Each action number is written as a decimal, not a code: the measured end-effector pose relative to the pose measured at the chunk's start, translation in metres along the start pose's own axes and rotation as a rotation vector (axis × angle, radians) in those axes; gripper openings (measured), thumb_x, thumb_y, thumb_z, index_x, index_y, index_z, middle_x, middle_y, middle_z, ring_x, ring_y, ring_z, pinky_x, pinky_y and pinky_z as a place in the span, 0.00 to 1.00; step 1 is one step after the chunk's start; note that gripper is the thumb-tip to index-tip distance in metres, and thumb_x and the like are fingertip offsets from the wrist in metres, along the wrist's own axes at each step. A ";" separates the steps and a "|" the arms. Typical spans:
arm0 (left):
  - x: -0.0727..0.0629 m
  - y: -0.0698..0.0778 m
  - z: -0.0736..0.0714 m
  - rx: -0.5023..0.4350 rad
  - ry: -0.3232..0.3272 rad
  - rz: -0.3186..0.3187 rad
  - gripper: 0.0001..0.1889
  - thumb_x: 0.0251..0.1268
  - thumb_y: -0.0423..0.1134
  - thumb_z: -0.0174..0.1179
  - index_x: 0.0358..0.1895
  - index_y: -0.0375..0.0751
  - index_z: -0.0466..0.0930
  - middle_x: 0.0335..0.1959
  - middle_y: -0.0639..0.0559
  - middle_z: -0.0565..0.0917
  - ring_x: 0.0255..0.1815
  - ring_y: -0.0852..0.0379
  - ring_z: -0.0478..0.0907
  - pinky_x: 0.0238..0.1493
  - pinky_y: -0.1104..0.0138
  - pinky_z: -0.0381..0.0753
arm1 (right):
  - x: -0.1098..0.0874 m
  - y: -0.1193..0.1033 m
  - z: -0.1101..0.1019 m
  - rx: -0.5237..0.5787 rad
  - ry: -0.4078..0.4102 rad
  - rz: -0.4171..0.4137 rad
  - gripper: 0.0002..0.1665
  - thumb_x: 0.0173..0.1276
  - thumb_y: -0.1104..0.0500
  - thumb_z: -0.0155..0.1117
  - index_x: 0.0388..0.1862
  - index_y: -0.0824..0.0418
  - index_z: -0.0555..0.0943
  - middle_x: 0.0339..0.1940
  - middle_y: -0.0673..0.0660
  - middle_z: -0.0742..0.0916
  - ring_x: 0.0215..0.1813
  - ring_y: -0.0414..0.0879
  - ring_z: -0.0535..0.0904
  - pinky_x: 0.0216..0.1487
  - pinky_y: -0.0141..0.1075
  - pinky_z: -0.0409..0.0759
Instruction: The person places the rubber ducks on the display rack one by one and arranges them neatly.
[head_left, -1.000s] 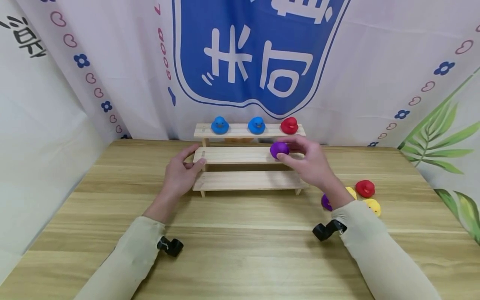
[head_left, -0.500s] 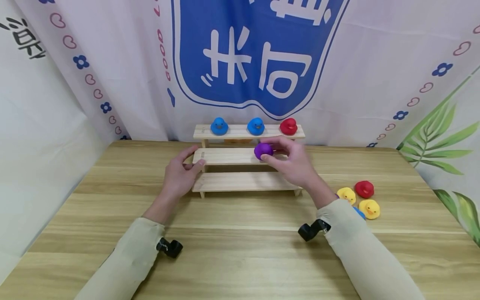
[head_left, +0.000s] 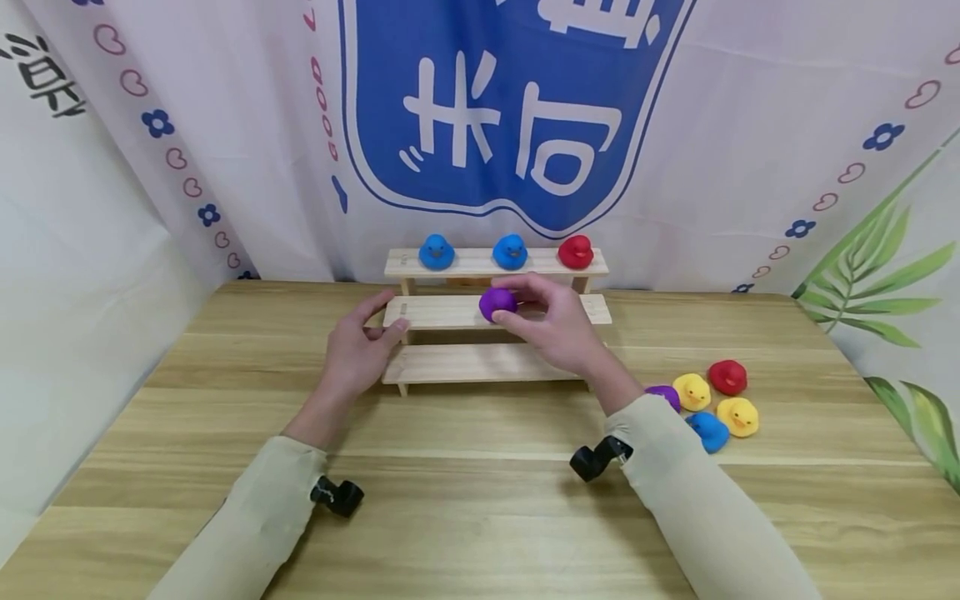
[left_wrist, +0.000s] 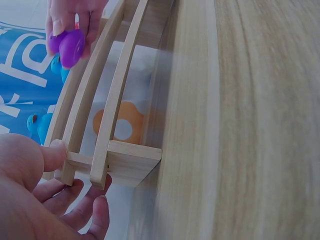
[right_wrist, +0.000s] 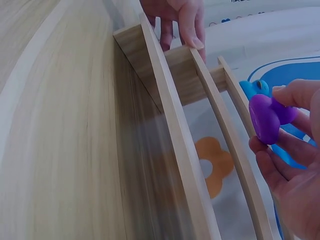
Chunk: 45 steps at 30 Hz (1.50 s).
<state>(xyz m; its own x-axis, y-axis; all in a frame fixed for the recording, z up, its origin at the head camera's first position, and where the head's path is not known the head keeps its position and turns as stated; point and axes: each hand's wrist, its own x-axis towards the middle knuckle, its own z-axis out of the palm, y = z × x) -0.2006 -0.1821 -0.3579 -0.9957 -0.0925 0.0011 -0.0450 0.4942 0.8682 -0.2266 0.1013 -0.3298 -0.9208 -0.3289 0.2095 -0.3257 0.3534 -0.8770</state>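
Note:
A three-tier wooden display stand (head_left: 495, 363) stands on the table. My left hand (head_left: 357, 348) grips its left end, thumb on the middle tier and fingers round the edge in the left wrist view. My right hand (head_left: 557, 323) pinches a purple rubber duck (head_left: 498, 305) between thumb and fingers. In the right wrist view the purple duck (right_wrist: 270, 116) is held apart from the wood, near the upper tiers. On the top tier sit two blue rubber ducks (head_left: 437, 252) and a red rubber duck (head_left: 576, 252).
Right of the stand, on the wooden table (head_left: 465, 517), lie loose ducks: a red one (head_left: 727, 377), two yellow ones (head_left: 738, 417), a blue one (head_left: 708, 432) and a purple one (head_left: 664, 397), partly behind the right sleeve. A printed curtain (head_left: 262, 150) hangs behind.
My right hand has moved left along the middle tier with the purple duck, from its right end to near the middle. The left hand has kept its grip on the stand.

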 end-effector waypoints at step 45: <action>0.001 0.000 -0.001 0.012 -0.006 0.002 0.32 0.81 0.50 0.60 0.83 0.56 0.64 0.84 0.48 0.66 0.65 0.42 0.85 0.46 0.68 0.84 | 0.028 -0.012 0.060 -0.034 -0.033 -0.044 0.20 0.74 0.55 0.73 0.62 0.56 0.84 0.62 0.55 0.88 0.62 0.50 0.86 0.67 0.42 0.85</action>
<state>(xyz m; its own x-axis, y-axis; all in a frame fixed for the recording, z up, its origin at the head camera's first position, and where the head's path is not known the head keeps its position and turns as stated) -0.2014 -0.1830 -0.3570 -0.9963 -0.0861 0.0001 -0.0436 0.5051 0.8620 -0.2358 0.0348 -0.3396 -0.8980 -0.3731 0.2332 -0.3736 0.3669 -0.8519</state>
